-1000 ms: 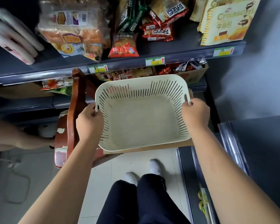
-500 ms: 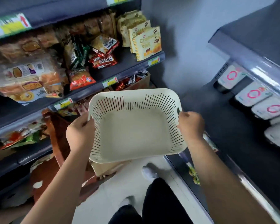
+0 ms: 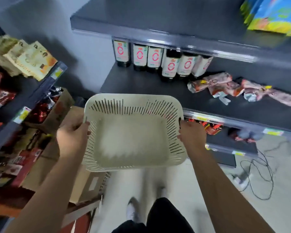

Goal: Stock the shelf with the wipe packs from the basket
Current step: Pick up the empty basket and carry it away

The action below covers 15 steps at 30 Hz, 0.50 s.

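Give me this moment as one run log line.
left hand: grips basket left rim | right hand: grips right rim | basket: empty | wipe packs: upright row on shelf

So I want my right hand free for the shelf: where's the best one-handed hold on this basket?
Probably the rim at mid left side, where the left hand grips it, coming from outside with the thumb over the lip. The basket is empty and shallow, so one side should carry it once the right hand leaves the opposite rim.
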Tool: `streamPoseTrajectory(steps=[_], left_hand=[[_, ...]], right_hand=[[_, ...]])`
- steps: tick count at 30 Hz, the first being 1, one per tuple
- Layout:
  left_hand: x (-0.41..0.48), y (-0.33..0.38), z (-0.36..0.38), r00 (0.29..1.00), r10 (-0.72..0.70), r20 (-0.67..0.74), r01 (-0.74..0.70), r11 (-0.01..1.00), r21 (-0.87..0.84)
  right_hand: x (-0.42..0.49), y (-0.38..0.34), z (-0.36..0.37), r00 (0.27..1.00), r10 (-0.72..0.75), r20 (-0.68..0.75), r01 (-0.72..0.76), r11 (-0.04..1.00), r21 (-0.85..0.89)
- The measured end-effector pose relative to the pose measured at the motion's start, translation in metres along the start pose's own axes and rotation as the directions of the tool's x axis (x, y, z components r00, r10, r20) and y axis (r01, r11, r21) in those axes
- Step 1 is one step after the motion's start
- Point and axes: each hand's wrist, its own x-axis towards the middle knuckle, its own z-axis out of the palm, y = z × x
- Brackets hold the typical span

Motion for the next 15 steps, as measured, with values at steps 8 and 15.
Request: streamPoseTrajectory(steps=[8, 15], left_hand=[[-0.077, 0.028, 0.126, 0.879, 0.116, 0.463, -0.131, 0.991, 0.001], [-0.189, 0.045, 0.252, 0.753, 0.154, 0.639, -0.214, 0.977, 0.016]], right_hand=[[-0.014, 0.132, -0.131, 0.891, 0.298, -0.343, -0.245, 0.951, 0.190], [-0.055, 0.237, -0.242, 0.711, 0.488, -0.506, -0.340, 0.869, 0.360]])
